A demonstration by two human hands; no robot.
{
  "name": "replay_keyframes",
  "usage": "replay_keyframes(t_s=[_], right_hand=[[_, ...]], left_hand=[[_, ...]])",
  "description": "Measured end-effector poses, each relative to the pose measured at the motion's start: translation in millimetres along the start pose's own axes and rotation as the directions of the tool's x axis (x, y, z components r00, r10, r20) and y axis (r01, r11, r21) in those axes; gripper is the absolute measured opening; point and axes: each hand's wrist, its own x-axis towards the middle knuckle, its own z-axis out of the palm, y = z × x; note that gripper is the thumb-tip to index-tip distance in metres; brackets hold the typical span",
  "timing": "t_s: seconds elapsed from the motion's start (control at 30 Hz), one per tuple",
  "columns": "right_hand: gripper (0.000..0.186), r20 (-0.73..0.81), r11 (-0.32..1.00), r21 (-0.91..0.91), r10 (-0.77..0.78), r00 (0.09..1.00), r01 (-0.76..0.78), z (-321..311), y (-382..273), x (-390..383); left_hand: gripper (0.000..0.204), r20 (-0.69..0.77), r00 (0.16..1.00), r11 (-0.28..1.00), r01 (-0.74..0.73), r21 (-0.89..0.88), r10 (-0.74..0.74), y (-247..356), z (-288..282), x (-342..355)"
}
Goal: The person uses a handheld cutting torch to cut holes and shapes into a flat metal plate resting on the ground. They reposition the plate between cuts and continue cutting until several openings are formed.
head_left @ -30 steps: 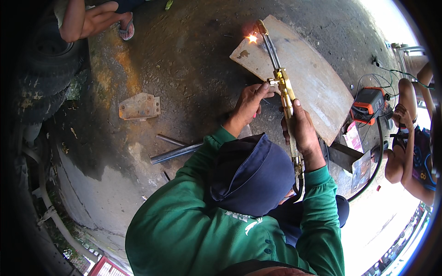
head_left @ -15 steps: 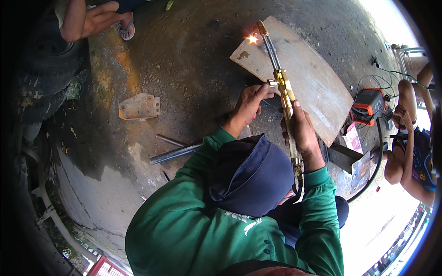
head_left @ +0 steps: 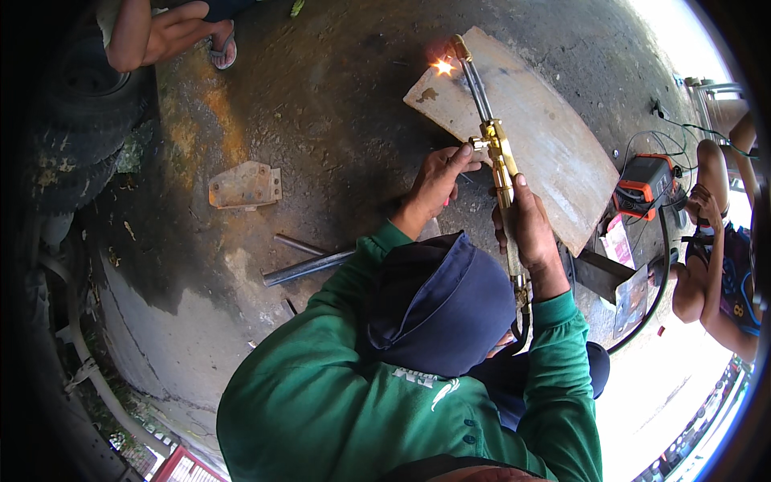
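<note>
Head view shows your right hand [head_left: 530, 233] clenched around the brass body of the cutting torch [head_left: 498, 157], thumb laid along its top, while your left hand [head_left: 438, 181] has its fingertips pinched at the small valve on the torch's left side. The torch runs from your right fist up and away to its tip, which sits at the far corner of the grey steel plate [head_left: 546, 153] lying on the concrete ground [head_left: 337, 120]. A bright flame spot [head_left: 442, 67] burns just left of the tip, at that corner's edge.

Compared with a second ago, almost nothing has shifted: the tip and the flame are at the same far corner, both hands keep the same grips, and the plate has not moved. That suggests you are holding the heat on one spot rather than travelling along the plate.

Well to the left on the ground lie a rusty bracket [head_left: 245, 185] and, nearer to you, a steel pipe [head_left: 309, 267]. Off the plate's right edge stands an orange welding machine [head_left: 642, 183], with another person [head_left: 719, 265] crouched just beyond it. Someone's sandalled foot [head_left: 221, 44] rests at the far left.
</note>
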Motion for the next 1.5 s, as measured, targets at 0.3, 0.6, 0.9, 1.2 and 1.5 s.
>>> replay_keyframes(t_s=[0.3,0.6,0.9,1.2,1.5], right_hand=[[0.07,-0.003,1.0,-0.008,0.009,1.0,-0.009,0.5,0.7,0.2],[0.07,0.002,1.0,-0.006,0.004,1.0,-0.004,0.0,2.5,1.5],[0.071,0.001,1.0,-0.008,-0.001,1.0,0.001,0.9,1.1,0.7],[0.07,-0.006,1.0,-0.016,0.019,1.0,-0.02,0.3,2.1,1.2],[0.07,-0.013,0.999,-0.026,0.02,1.0,-0.02,1.1,0.6,1.4]], left_hand=[[0.073,0.0,1.0,1.0,-0.008,0.007,0.008,0.6,-0.1,-1.1],[0.076,0.001,1.0,1.0,-0.013,0.008,0.013,3.5,1.2,-1.4],[0.077,0.008,1.0,1.0,-0.017,-0.002,0.017,1.0,0.1,-0.6],[0.074,0.01,1.0,1.0,-0.019,-0.003,0.019,1.8,0.9,-1.3],[0.075,0.014,1.0,1.0,-0.028,-0.006,0.028,1.3,0.5,-0.8]])
